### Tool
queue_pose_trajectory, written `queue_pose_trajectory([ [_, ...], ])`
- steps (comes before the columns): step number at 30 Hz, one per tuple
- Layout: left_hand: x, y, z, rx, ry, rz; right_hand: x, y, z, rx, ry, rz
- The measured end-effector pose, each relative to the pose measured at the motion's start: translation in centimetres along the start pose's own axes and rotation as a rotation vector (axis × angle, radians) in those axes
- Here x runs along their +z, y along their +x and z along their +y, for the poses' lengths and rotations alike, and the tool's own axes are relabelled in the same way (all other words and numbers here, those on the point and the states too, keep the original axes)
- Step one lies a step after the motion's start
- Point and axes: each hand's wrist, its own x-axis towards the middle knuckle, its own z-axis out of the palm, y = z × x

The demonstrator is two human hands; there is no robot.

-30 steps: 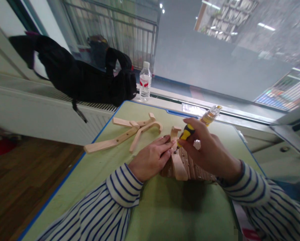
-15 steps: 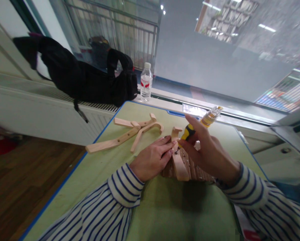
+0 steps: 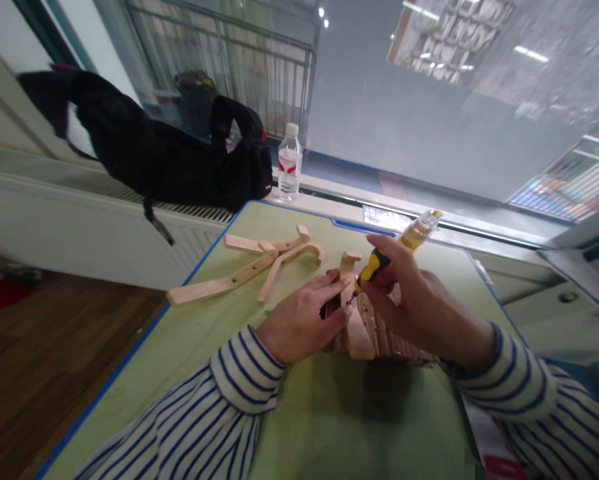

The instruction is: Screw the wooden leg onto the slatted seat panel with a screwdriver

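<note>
Here, the right hand (image 3: 422, 303) grips the screwdriver (image 3: 417, 233) with closed fingers; the left hand (image 3: 304, 317), half open, steadies the wooden hook (image 3: 360, 337). Straight pressure seems best.

Long white sleeves (image 3: 179, 413) with narrow navy stripes, striped cuffs (image 3: 249, 370) at both wrists, bare hands (image 3: 302, 321)

A pale green, blue-edged table (image 3: 179, 340) is spreading across the middle and bottom of the frame. Just left of the frame's centre, a long bent wooden piece (image 3: 219, 285), a hooked wooden piece (image 3: 285, 263) and a paler strip of wood (image 3: 247, 245) are lying close together on it. Right of centre, a brown ribbed wooden block (image 3: 381, 338) is resting on it, partly hidden.
</note>
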Motion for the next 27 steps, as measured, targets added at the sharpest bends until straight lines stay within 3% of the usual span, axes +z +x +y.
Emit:
queue_pose_trajectory([
  [17, 0.01, 0.08, 0.08, 0.005, 0.017, 0.003, 0.63, 0.16, -0.07, -0.006, -0.09, 0.031],
  [27, -0.12, 0.01, 0.28, 0.024, 0.032, 0.02, 0.34, 0.28, 0.24, 0.036, 0.034, 0.05],
])
